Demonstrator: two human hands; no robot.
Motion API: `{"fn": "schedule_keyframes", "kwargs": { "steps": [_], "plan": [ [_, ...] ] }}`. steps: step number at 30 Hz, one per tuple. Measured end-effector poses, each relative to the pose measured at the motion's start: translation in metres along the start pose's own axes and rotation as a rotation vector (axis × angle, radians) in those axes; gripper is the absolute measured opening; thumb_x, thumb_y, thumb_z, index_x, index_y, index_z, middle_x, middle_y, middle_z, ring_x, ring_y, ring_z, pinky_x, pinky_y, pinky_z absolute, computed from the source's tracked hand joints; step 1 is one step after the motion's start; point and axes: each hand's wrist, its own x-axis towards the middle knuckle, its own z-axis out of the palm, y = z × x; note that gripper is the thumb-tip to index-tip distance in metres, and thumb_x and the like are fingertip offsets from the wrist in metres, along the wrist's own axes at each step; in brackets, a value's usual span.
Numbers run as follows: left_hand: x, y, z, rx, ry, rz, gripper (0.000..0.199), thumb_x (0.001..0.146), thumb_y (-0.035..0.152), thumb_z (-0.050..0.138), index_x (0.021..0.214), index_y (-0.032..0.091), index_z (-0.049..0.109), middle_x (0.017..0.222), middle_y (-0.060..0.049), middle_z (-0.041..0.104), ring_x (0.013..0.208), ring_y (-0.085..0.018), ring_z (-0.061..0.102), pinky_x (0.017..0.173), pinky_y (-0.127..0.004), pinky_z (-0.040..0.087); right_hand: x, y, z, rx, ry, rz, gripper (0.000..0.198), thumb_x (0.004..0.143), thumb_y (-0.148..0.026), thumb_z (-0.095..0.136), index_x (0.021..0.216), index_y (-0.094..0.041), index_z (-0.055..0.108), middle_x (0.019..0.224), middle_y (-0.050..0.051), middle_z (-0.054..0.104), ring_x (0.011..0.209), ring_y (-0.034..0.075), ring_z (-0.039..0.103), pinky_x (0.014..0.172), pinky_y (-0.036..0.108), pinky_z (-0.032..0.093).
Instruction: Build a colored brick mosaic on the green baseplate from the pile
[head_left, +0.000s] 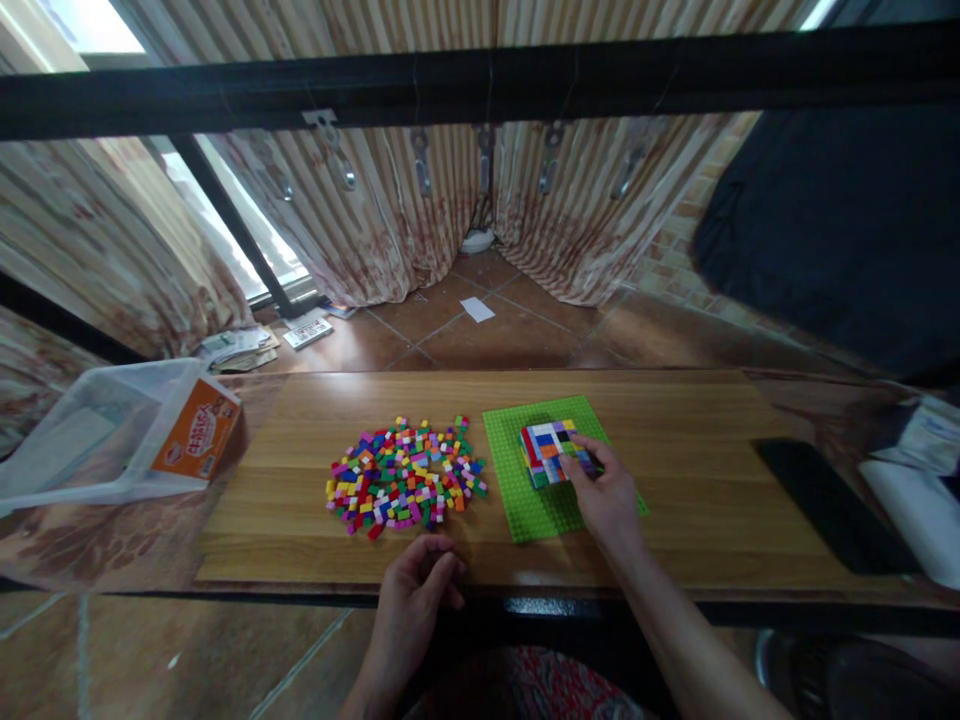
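A block built of coloured toy bricks [546, 440] stands on a green studded baseplate [517, 515]. My right hand [604, 490] reaches in from the right, its thumb and fingers bent against the block's top and right side. Its fingertips partly cover that side, so I cannot tell whether a loose brick is between them. My left hand [416, 585] rests at the table's front edge with the fingers curled in; whatever may lie inside them is hidden. Just beyond it spreads a pile of loose toy bricks [409, 475] in many colours, left of the baseplate.
The wooden tabletop [697, 460] lies under everything. At the left end is a clear plastic bin [112, 470] with an orange label. A dark flat slab [832, 505] lies on the right. A black bar [480, 90] crosses overhead, before striped curtains [360, 220].
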Motion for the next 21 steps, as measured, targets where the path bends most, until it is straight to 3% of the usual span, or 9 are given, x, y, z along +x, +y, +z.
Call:
{"fn": "schedule_keyframes", "kwargs": {
  "steps": [7,11,13,18,21],
  "plan": [
    [0.000,0.000,0.000,0.000,-0.027,0.022,0.030,0.070,0.039,0.066,0.086,0.016,0.055,0.067,0.001,0.065,0.043,-0.008,0.055,0.045,-0.020,0.040,0.000,0.001,-0.004,-0.019,-0.032,-0.024,0.040,0.076,-0.043,0.062,0.106,-0.017,0.065,0.102,0.011,0.067,0.087,0.023,0.061,0.082,0.042,0.048],
    [-0.002,-0.001,0.002,-0.035,-0.036,0.040,0.028,0.072,0.038,0.064,0.086,0.016,0.054,0.067,0.002,0.064,0.042,-0.008,0.054,0.044,-0.019,0.038,-0.012,-0.021,-0.009,-0.160,0.086,-0.254,0.033,0.082,-0.041,0.058,0.105,-0.019,0.066,0.111,0.012,0.063,0.105,0.026,0.056,0.093,0.045,0.043],
    [-0.002,-0.002,0.003,-0.053,-0.041,0.048,0.027,0.073,0.038,0.063,0.085,0.016,0.054,0.067,0.002,0.064,0.041,-0.008,0.054,0.043,-0.018,0.037,-0.023,-0.036,-0.007,-0.181,0.083,-0.372,0.027,0.086,-0.038,0.054,0.103,-0.021,0.066,0.112,0.010,0.062,0.108,0.025,0.054,0.096,0.045,0.042],
    [-0.003,-0.005,0.002,-0.061,-0.047,0.067,0.024,0.076,0.036,0.062,0.085,0.016,0.054,0.068,0.002,0.063,0.042,-0.008,0.054,0.042,-0.018,0.037,-0.054,-0.055,0.021,-0.173,-0.338,-0.523,0.019,0.090,-0.030,0.049,0.096,-0.026,0.066,0.095,0.005,0.067,0.093,0.022,0.061,0.084,0.039,0.048],
    [-0.003,-0.006,0.002,-0.053,-0.055,0.074,0.021,0.078,0.034,0.060,0.087,0.016,0.054,0.069,0.002,0.063,0.042,-0.007,0.054,0.043,-0.018,0.037,-0.065,-0.053,0.043,-0.230,-0.463,-0.588,0.020,0.089,-0.024,0.050,0.103,-0.025,0.064,0.096,0.005,0.067,0.094,0.023,0.059,0.083,0.038,0.048]
  ]
}}
